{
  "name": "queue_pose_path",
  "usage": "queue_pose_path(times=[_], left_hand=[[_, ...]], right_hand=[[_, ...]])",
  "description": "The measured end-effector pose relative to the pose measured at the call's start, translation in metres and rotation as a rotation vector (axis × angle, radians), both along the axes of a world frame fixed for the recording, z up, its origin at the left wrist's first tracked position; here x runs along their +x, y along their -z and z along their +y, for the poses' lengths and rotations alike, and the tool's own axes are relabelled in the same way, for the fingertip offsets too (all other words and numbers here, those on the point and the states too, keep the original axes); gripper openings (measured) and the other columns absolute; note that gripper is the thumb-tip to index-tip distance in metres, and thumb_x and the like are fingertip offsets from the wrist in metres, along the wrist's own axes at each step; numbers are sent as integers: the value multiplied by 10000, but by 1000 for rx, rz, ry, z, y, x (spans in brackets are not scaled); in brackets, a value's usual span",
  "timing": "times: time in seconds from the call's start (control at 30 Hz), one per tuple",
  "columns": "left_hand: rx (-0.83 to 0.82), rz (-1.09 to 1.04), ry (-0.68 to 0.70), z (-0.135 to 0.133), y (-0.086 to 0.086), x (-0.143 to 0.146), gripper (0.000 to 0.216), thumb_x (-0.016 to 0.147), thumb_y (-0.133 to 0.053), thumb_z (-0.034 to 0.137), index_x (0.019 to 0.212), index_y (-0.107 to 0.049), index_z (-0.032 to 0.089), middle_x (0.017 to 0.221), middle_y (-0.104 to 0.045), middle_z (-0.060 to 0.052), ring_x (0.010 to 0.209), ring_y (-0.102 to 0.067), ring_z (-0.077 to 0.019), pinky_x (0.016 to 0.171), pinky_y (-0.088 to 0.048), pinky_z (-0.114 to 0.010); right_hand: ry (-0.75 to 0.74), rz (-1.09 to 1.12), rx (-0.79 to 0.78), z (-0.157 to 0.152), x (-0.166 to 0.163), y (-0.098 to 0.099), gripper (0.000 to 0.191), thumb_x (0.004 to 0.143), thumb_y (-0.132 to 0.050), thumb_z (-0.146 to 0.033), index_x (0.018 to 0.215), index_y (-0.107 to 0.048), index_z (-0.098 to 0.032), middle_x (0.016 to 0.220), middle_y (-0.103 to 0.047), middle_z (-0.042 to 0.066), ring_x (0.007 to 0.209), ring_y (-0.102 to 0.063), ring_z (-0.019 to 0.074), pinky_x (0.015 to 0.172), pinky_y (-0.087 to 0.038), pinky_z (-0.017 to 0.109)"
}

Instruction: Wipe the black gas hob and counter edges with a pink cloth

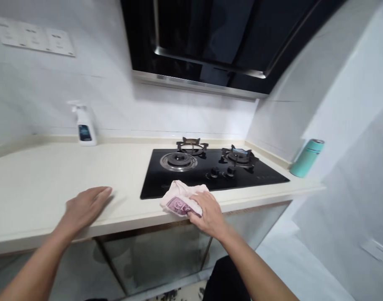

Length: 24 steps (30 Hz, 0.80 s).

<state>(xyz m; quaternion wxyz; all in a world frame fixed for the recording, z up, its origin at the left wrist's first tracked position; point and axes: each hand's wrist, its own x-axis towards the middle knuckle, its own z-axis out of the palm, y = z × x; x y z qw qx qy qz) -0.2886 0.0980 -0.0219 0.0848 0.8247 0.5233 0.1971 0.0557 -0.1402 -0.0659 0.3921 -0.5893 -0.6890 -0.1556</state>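
Observation:
My right hand (208, 214) presses down on a crumpled pale pink cloth (175, 200) with a purple printed patch. The cloth lies at the front edge of a black glass gas hob (257, 177), partly over the cream countertop (34, 196). My left hand (86, 207) rests palm down and empty on the countertop, near its front edge, to the left of the hob. The hob has two burners with metal pot supports and two dark knobs (222, 171) between and below them.
A white spray bottle (84, 125) stands against the tiled wall, left of the hob. A teal insulated flask (306, 159) lies tilted in the right corner. A black range hood (210, 42) hangs above the hob. Glass-fronted cabinets lie below the counter.

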Motion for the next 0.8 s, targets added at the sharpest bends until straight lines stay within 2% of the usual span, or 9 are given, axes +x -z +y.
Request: queue_pose_path(times=[0.13,0.27,0.4,0.47,0.53,0.6,0.67,0.73,0.8], left_hand=[[19,61,-5,22,9,-3,684,1001,-347,635,1323,-688,137,1469,-641,-155,1418,-517,-402,1155,-375,-591],[57,87,30,27,13,-1,651,984,-363,634,1278,-713,170,1429,-673,-141,1406,-523,-406,1133,-380,-634],[83,87,44,21,14,-1,620,994,-327,593,1258,-722,194,1406,-689,-129,1388,-538,-384,1124,-387,-624],[86,81,62,21,15,-1,607,989,-338,592,1265,-723,211,1412,-686,-120,1384,-542,-372,1122,-397,-601],[70,87,73,23,17,-3,606,983,-348,605,1276,-720,226,1431,-672,-111,1396,-530,-362,1130,-392,-588],[59,106,71,27,21,-5,611,981,-345,621,1273,-722,239,1446,-661,-102,1407,-516,-361,1138,-379,-596],[70,119,68,30,25,-6,616,983,-326,627,1256,-728,248,1440,-664,-92,1409,-512,-359,1144,-371,-599],[83,125,71,32,27,-7,619,986,-308,627,1251,-728,257,1433,-671,-80,1405,-517,-350,1144,-375,-587],[86,128,66,31,28,-8,628,984,-289,630,1253,-723,265,1430,-673,-70,1399,-527,-338,1137,-389,-570]], right_hand=[[142,67,31,-23,46,3,274,861,-635,-287,1126,-647,-220,1081,-720,71,1038,-619,258,1018,-452,433],[345,131,30,-52,99,11,313,909,-569,-350,1169,-653,-198,1145,-718,111,1068,-624,280,998,-459,449],[668,201,-24,-88,155,12,396,887,-545,-430,1149,-681,-166,1145,-725,159,1058,-634,318,973,-460,457],[869,312,-72,-106,178,5,440,865,-547,-468,1160,-682,-171,1134,-731,159,1032,-641,324,939,-466,447],[1054,477,-54,-117,196,-7,495,864,-540,-527,1209,-665,-195,1150,-730,146,1021,-647,323,899,-475,430],[1156,587,18,-117,208,-23,548,879,-514,-582,1269,-632,-217,1193,-717,136,1041,-647,318,882,-480,413],[1149,541,32,-103,214,-37,582,916,-458,-592,1333,-591,-208,1268,-683,141,1113,-630,308,908,-479,397],[1096,386,-95,-79,217,-49,581,964,-384,-555,1369,-569,-182,1342,-639,163,1185,-600,303,941,-471,397],[1035,249,-266,-51,214,-53,544,978,-386,-520,1333,-610,-175,1372,-618,178,1210,-582,319,967,-460,431]])
